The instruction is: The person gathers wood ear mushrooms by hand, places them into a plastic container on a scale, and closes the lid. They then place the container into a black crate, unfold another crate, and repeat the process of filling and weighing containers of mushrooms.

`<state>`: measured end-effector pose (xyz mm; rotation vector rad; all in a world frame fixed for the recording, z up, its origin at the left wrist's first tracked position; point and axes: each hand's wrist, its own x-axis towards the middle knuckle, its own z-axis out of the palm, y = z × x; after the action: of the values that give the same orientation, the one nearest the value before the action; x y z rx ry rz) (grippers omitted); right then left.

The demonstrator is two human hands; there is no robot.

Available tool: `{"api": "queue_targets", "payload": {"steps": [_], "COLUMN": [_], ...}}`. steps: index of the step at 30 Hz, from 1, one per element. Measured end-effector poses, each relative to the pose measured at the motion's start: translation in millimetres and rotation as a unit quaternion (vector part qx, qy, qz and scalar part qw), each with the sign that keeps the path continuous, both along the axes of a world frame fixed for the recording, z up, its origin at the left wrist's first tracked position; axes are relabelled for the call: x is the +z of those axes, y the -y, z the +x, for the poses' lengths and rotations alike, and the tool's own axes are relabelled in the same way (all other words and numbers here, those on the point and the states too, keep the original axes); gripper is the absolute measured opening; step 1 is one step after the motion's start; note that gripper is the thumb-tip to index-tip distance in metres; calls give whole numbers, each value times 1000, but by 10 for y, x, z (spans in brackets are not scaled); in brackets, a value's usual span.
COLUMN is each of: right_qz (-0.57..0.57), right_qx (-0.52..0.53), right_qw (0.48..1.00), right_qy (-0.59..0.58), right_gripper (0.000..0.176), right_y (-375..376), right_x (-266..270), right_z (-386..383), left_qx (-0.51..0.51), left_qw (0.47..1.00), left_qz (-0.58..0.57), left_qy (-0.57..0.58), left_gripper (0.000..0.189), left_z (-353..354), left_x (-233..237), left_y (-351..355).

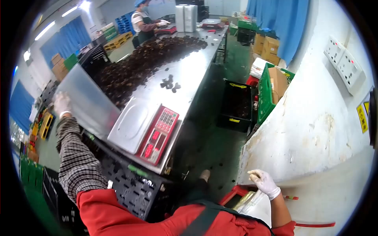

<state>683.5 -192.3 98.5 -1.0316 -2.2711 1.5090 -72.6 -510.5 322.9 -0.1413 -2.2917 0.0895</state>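
My left hand (63,104), in a white glove, grips the outer edge of a tall translucent plastic container (88,100) that stands tilted beside the scale; its fingers are partly hidden. The red scale (159,135) with its white pan (134,124) sits on the near end of the metal table (189,72), its red digits lit. My right hand (263,183), also gloved, is at the lower right above white and clear plastic packaging (252,202). Its fingers are curled together, and no object shows in them.
Dark brown pieces (149,61) are heaped along the table. A co-worker (143,23) stands at its far left side by another scale. Black crates (136,185) lie below the near edge. A black bin (236,104) and green crate (267,94) stand on the right, beside the white wall (315,129).
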Motion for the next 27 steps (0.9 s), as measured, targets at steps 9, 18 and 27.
{"api": "queue_targets", "payload": {"steps": [9,18,27], "right_qz": [-30,33,20], "right_qx": [-7,110,290], "right_qw": [991,978,949], "right_qy": [130,173,124], "right_gripper": [24,25,27], "right_y": [-1388,-2387,-3651], "right_x": [-193,-310,-383], "right_z": [-964,-2109,-3778], "left_qx": [78,-18,148], "left_qw": [985,940,982], "left_qz": [-84,-38,-96], "left_qy": [-129,339,64], "left_gripper": [39,35,35], "left_z": [-797,-1452,-921], "left_x": [645,1003,1166], "left_y": [-853,-14,-616]}}
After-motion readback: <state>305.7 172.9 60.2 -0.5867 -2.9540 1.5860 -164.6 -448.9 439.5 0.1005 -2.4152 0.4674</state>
